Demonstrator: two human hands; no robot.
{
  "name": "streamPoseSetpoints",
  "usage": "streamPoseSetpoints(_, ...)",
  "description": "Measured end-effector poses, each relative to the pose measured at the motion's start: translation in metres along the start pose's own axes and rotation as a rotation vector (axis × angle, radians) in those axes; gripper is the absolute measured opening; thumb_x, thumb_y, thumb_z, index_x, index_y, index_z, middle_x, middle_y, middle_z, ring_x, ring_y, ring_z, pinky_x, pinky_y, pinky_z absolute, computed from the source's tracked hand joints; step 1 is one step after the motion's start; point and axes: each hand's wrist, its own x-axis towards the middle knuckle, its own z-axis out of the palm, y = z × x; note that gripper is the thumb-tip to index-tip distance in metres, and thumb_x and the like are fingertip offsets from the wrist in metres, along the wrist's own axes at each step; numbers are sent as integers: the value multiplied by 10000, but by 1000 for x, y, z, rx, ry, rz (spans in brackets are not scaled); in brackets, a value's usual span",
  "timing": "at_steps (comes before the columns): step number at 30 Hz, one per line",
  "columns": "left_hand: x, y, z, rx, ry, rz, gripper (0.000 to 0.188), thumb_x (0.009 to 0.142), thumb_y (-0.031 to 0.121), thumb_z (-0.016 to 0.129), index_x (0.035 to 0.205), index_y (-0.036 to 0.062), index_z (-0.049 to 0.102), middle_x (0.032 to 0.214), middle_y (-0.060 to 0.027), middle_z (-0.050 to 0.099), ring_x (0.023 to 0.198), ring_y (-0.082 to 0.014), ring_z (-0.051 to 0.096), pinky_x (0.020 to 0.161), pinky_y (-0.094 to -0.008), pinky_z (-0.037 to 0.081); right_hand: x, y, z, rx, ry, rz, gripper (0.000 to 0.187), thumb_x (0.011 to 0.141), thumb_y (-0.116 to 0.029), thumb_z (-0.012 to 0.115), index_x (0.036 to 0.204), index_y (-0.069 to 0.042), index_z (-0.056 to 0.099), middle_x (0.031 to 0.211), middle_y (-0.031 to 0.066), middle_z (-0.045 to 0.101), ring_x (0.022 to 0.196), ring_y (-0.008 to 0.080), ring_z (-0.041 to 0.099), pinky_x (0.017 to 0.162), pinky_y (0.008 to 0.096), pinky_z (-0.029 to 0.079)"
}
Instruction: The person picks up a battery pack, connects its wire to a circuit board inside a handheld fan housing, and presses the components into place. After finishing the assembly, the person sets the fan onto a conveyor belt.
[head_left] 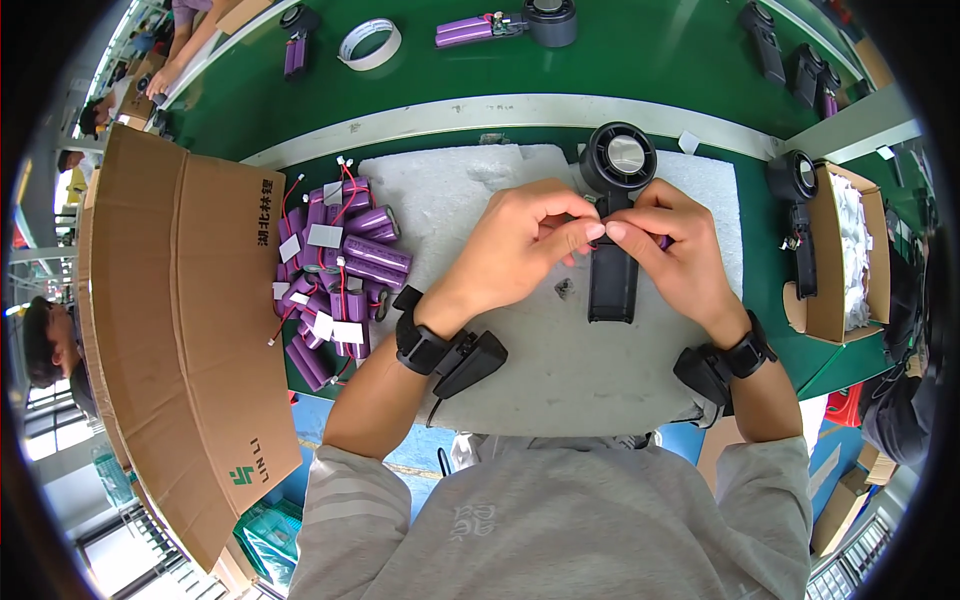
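Observation:
A black handheld fan (613, 285) lies on the white foam sheet (460, 180), its round head (621, 155) away from me and its handle toward me. Over the upper handle, my left hand (535, 240) and my right hand (675, 245) meet, thumb tips nearly touching. Both are closed in a pinch; whatever sits between the fingertips is too small to make out. A bit of purple (664, 242), looking like a battery pack, shows among my right fingers. Left of the foam's middle is a heap of purple battery packs (375, 260) with red wires and white pads.
A large cardboard box (190, 330) stands at the left. On the right, another fan (800, 230) lies beside a small carton (825, 270) with white contents. Beyond the pale rail (500, 108) are a tape roll (369, 45) and several fans. Other people work at far left.

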Motion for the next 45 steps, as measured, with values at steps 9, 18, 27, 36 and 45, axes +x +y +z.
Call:
streamPoseSetpoints(9, 2, -1, -5, 272, -80, 154, 80, 913, 20, 634, 965, -35, 658, 884, -70, 608, 742, -127, 635, 637, -249, 523, -1, 0, 0, 65, -41, 68, 81, 839, -84, 719, 871, -11, 710, 768, 22, 487, 635, 118, 424, 552, 270, 325)
streamPoseSetpoints(18, 1, 5, -13, -67, -68, -163, 225, 842, 11, 707, 1067, 3, 698, 926, -57, 686, 789, -79, 628, 665, -244, 515, -1, 2, 2, 110, -44, 18, 69, 825, -43, 724, 884, -10, 711, 774, 22, 505, 640, 109, 436, 551, 262, 327)
streamPoseSetpoints(27, 5, 5, -13, -243, -126, -127, 403, 804, -58, 705, 1192, 1, 616, 979, -77, 671, 871, -131, 665, 780, -260, 548, -2, 5, 2, 90, -56, -5, 66, 826, -46, 726, 878, -9, 711, 761, 23, 506, 634, 109, 440, 551, 260, 331)
streamPoseSetpoints(36, 5, 5, -15, -272, -102, -140, 395, 787, -67, 718, 1162, -3, 612, 1012, -99, 671, 885, -159, 684, 802, -268, 558, -2, 1, 2, 73, -28, 30, 66, 819, -37, 724, 870, 0, 705, 754, 25, 513, 607, 98, 426, 531, 253, 320)
streamPoseSetpoints(45, 6, 1, -14, -225, -74, -113, 333, 780, -51, 738, 1090, -15, 623, 1008, -118, 671, 872, -178, 692, 776, -285, 573, -2, 2, 3, 70, -9, 42, 63, 805, -26, 722, 861, -1, 707, 753, 25, 531, 594, 91, 423, 517, 247, 311)
